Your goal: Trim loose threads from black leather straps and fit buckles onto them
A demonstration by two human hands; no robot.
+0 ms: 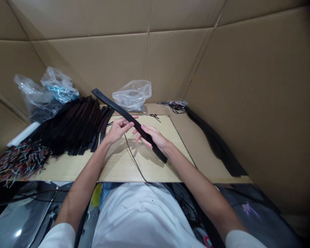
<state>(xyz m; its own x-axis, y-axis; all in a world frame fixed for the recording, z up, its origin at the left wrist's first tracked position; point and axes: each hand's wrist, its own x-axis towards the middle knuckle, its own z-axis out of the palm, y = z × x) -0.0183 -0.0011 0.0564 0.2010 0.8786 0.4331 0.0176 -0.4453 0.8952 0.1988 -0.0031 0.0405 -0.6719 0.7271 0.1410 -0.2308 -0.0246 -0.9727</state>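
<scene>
A long black strap slants from upper left to lower right above the wooden board. My right hand grips its lower half, fingers wrapped over it. My left hand pinches the strap's middle from below with thumb and fingertips. A thin black cord hangs from the hands and trails across the board towards my body.
A heap of black straps lies at the left, with multicoloured tags at its near end. Clear plastic bags stand at the back. A bundle of long black strands lies at the right. Cardboard walls surround the board.
</scene>
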